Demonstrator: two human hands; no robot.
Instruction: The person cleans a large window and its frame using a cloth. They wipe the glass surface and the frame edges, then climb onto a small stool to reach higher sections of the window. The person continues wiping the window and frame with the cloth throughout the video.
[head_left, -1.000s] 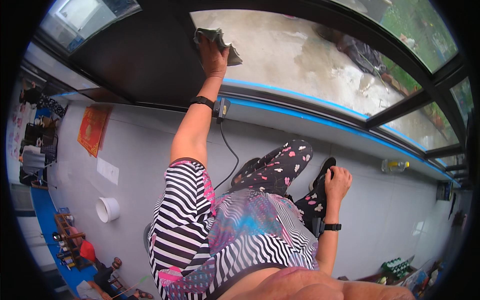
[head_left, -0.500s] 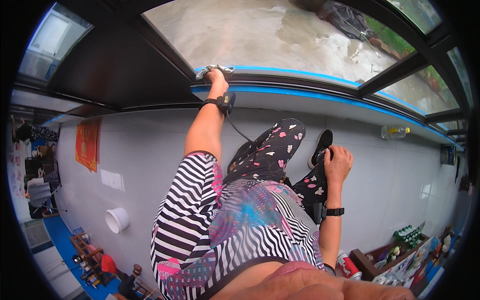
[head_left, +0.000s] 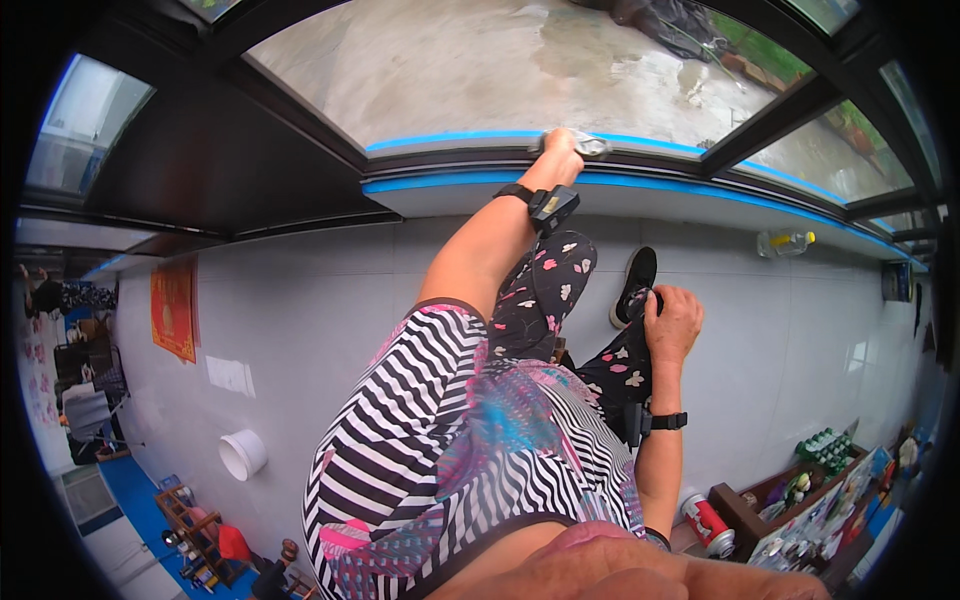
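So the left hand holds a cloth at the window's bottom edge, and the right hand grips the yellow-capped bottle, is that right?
Not quite: the head view shows the right hand at the dark floral trouser leg, with the yellow-capped bottle apart from it, farther right. The left hand does hold a cloth at the window's bottom edge.

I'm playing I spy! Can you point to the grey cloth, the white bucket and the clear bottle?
Grey cloth [head_left: 593, 148]: head view, its right end.
White bucket [head_left: 256, 449]: head view, its side.
Clear bottle [head_left: 783, 244]: head view, its middle.
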